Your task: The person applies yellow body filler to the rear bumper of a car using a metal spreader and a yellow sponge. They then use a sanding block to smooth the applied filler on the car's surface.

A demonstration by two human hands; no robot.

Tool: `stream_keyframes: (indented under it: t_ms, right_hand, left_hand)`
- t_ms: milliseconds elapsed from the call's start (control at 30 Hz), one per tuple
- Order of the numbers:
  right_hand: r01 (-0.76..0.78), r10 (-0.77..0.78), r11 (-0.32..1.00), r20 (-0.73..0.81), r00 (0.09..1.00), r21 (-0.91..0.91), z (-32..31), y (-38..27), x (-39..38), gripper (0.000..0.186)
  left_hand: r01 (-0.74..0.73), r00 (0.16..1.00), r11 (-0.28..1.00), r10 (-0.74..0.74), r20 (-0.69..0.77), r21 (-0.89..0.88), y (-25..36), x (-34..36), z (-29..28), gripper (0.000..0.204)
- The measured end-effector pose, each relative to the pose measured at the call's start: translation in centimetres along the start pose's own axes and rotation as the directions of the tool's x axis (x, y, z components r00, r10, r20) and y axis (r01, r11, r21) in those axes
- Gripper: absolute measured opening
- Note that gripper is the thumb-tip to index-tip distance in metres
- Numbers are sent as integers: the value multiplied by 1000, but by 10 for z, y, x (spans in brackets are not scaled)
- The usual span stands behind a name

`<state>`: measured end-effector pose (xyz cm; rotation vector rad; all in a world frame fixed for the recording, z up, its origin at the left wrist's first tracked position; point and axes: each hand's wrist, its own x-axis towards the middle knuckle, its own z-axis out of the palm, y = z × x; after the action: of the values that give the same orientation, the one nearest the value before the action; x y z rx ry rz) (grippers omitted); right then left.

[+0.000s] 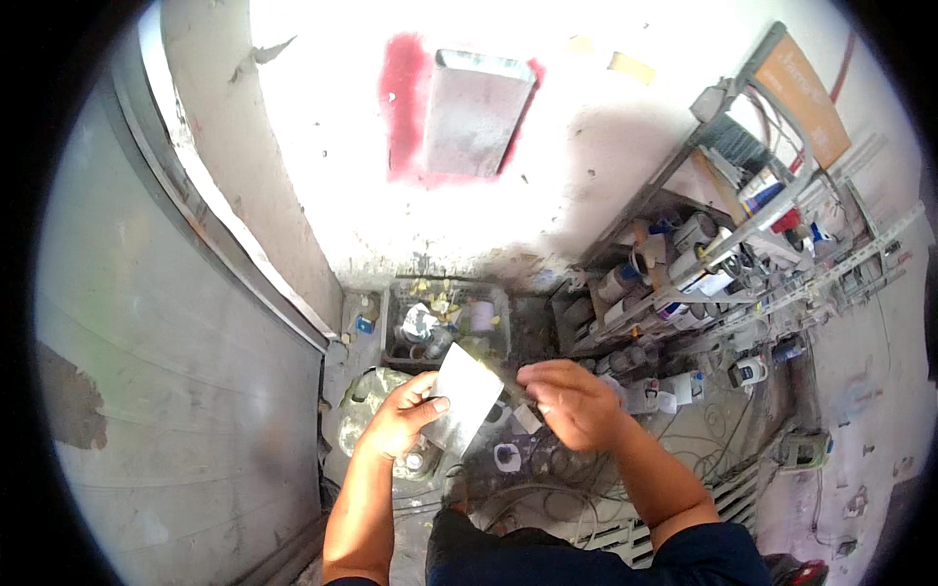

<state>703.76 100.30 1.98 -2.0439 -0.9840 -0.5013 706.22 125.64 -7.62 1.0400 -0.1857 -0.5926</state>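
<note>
My left hand [405,420] grips a flat, pale rectangular plate [467,402] by its left edge, thumb on top and fingers underneath. The plate is tilted, with one corner pointing away from me. Just right of it, my right hand [578,405] is raised with its fingers curled together. Something thin and dark shows by those fingertips, too blurred to name. A gap separates my right hand from the plate.
Beyond my hands, a grey crate [388,327] holds yellow scraps and tubs. A stained plastic can [360,402] stands left. Cans crowd the metal shelf [625,317] at right. Hoses [576,493] coil on the floor. A grey panel [476,117] is against the wall ahead.
</note>
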Motion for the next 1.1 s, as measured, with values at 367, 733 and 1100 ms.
stream_keyframes:
  t_ms: [367, 733, 1100]
  right_hand:
    - [39, -36, 984, 20, 999, -172, -70, -76, -66, 38]
    - [-341, 588, 762, -367, 721, 550, -87, -102, -162, 44]
    - [-316, 381, 920, -348, 856, 231, -86, -172, -165, 33]
  left_hand:
    - [-122, 989, 916, 78, 129, 383, 35, -46, 118, 32]
    - [-323, 944, 934, 307, -118, -150, -10, -86, 232, 27]
    - [-432, 870, 897, 386, -306, -97, -30, -91, 301, 26]
